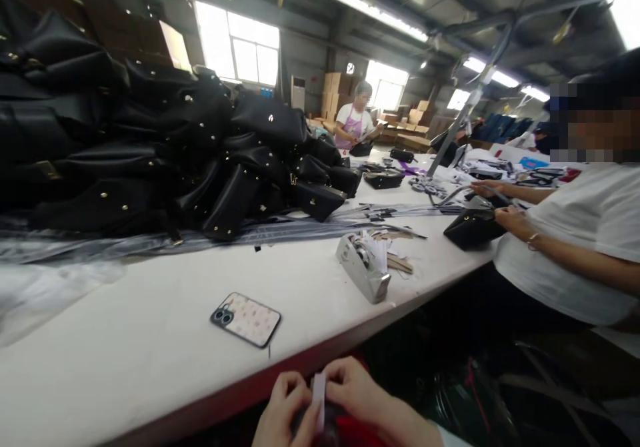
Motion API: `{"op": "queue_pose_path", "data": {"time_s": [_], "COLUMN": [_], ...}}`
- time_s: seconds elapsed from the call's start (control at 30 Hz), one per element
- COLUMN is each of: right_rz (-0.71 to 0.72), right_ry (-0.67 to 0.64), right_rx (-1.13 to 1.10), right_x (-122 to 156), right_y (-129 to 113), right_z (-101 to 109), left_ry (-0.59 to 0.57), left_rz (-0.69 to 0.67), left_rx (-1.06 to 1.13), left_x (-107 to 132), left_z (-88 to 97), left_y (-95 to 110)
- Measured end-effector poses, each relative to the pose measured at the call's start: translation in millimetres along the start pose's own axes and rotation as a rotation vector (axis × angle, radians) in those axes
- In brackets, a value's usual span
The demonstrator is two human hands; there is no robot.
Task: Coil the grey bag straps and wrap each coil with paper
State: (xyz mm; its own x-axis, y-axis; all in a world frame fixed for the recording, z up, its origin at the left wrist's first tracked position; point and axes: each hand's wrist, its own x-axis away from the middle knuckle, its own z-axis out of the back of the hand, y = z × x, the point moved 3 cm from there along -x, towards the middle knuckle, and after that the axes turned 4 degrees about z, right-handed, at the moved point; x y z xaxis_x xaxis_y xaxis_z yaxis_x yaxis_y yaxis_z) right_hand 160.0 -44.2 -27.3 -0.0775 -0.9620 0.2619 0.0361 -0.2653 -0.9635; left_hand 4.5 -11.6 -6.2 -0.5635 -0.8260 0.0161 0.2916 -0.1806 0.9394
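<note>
Below the front edge of the table, my left hand (287,410) and my right hand (357,390) meet around a narrow white strip (319,393). The fingers of both are bent and pinched on it, one hand on each side. Under the strip lies something dark and red, mostly hidden by my hands, and I cannot make out what it is. A phone (247,319) in a pale patterned case lies back up on the table, beyond my left hand.
Black bags (270,123) form a large heap at the left. A tape dispenser (365,267) stands near the edge of the white table (165,327), beside paper strips. At the right, a co-worker (565,233) handles a black bag (473,227); another person (354,123) works farther back.
</note>
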Motion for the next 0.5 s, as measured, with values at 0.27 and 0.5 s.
{"op": "queue_pose_path", "data": {"time_s": [0.27,0.5], "right_rz": [0.018,-0.029], "right_ry": [-0.269,-0.314], "right_rx": [0.021,0.069], "right_x": [17.7,16.6], "right_y": [-35.5,-30.8], "right_z": [16.0,18.4], "left_ry": [0.032,-0.010], "left_rz": [0.212,0.144], "left_rx": [0.061,-0.001], "left_x": [8.7,14.3], "left_z": [-0.8,-0.4], "left_y": [13.6,23.0]}}
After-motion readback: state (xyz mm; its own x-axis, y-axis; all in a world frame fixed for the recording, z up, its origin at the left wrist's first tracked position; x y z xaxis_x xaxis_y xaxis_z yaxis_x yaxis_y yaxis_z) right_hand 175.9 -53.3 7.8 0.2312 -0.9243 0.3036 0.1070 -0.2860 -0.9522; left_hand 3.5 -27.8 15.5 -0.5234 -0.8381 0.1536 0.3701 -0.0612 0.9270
